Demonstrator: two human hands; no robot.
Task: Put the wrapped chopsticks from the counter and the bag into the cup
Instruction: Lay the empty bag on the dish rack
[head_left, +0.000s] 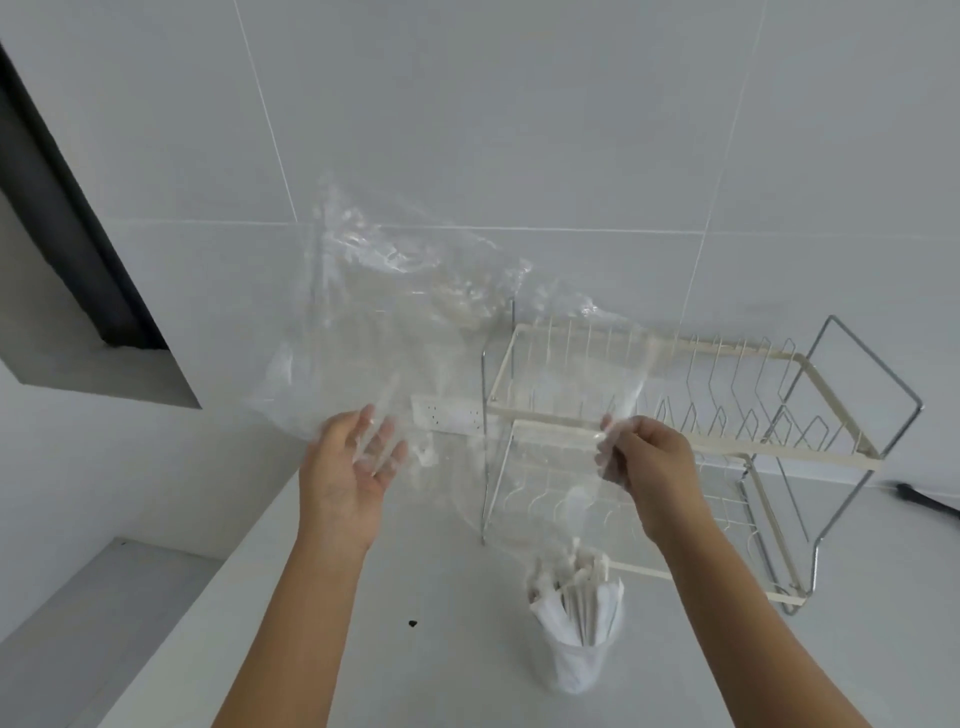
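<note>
A clear plastic bag (415, 312) hangs in the air in front of the wall, held up between both hands. My left hand (348, 467) has its fingers spread against the bag's lower left edge. My right hand (644, 462) pinches the bag's lower right edge. I see no chopsticks inside the bag. Below my right hand a clear cup (576, 654) stands on the white counter (415, 675), packed with several paper-wrapped chopsticks (571, 592) standing upright.
A cream and chrome two-tier dish rack (727, 436) stands at the back right, close behind the cup. A white power strip (447, 415) sits on the wall behind the bag. A small dark speck (412, 623) lies on the counter. The counter edge drops off at left.
</note>
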